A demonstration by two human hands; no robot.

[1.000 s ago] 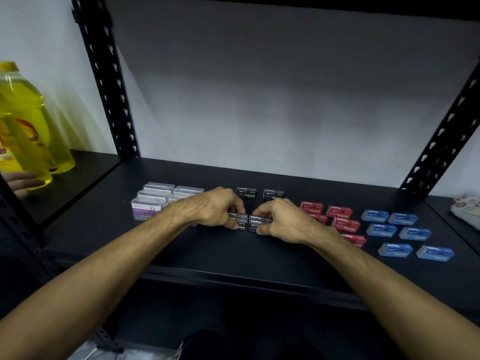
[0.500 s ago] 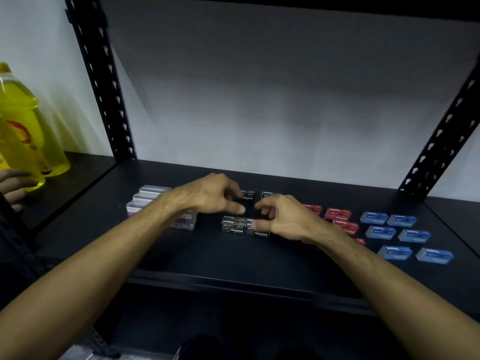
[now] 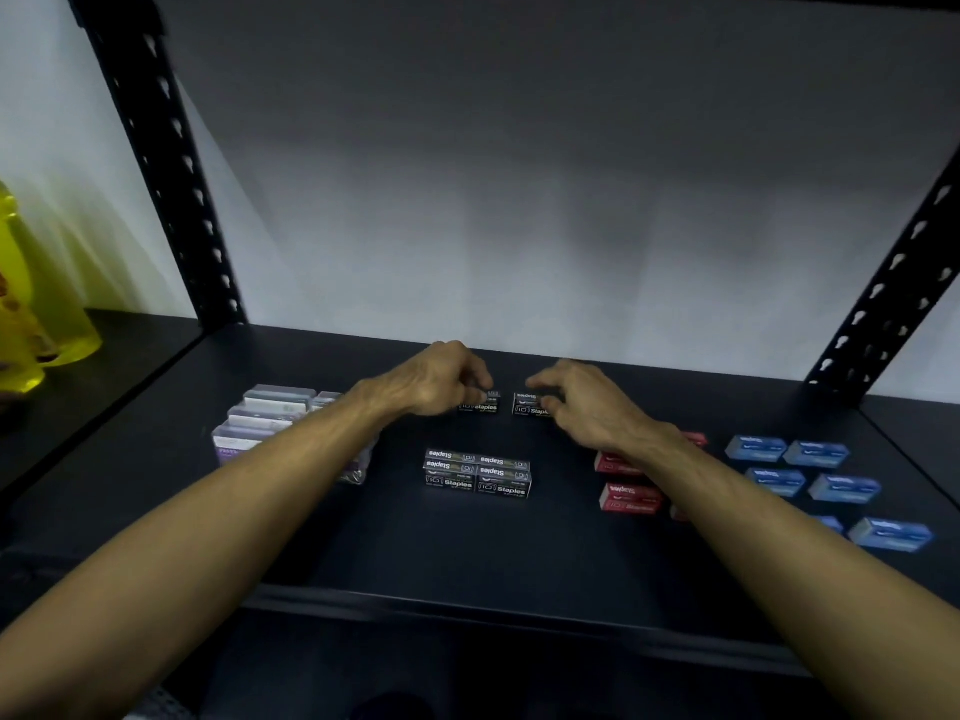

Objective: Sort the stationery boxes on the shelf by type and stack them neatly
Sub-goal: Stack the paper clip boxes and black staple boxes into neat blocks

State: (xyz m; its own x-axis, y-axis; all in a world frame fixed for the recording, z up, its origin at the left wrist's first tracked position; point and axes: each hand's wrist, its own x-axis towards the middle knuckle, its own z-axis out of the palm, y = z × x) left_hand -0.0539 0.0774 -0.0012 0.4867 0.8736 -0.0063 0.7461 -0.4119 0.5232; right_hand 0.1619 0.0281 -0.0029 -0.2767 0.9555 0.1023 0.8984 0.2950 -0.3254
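Two bare forearms, no sleeves (hands ringless)

Black staples boxes sit in a tight block mid-shelf, labels facing forward. Two more black boxes lie apart farther back. Purple-and-white boxes cluster at the left. Red boxes lie right of centre, and blue boxes lie in spaced pairs at the far right.

Yellow bottle cut off at left edge; red boxes partly behind right forearm
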